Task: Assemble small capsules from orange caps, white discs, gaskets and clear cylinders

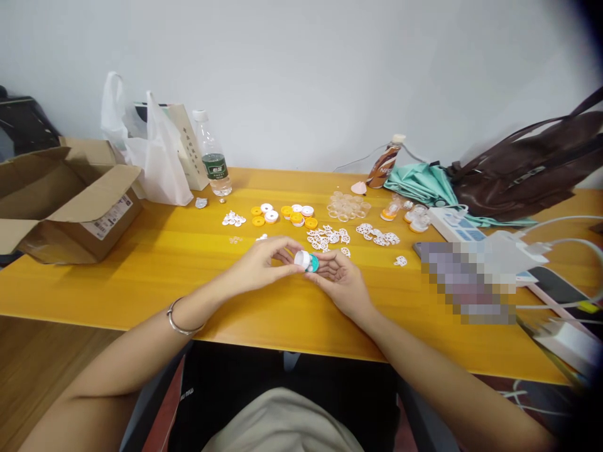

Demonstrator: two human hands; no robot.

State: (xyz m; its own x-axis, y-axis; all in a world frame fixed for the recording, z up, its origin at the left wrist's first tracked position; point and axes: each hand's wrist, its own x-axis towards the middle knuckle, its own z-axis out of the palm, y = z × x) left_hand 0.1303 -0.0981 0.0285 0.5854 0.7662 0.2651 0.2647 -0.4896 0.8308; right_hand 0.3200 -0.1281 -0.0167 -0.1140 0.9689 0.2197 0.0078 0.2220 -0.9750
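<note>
Over the middle of the table, my left hand (271, 262) pinches a small white round cap (301, 258) between thumb and fingers. Right against it, a teal round piece (313, 263) sits in the closed fingers of my right hand (343, 281). Whether the two pieces are joined or only touching, I cannot tell. Just beyond my hands lie flat white cut-out parts (325, 237), with more such white pieces (377, 235) to the right. Behind them are yellow discs (296, 218), white rings (271, 216) and clear plastic rings (347, 207).
Small white parts (233, 218) lie at left, near a water bottle (217, 166) and an open cardboard box (94, 220). On the right are clear-topped orange pieces (390, 212), a brown drink bottle (385, 163), a blurred phone (461, 282), a power strip (452, 226) and cables.
</note>
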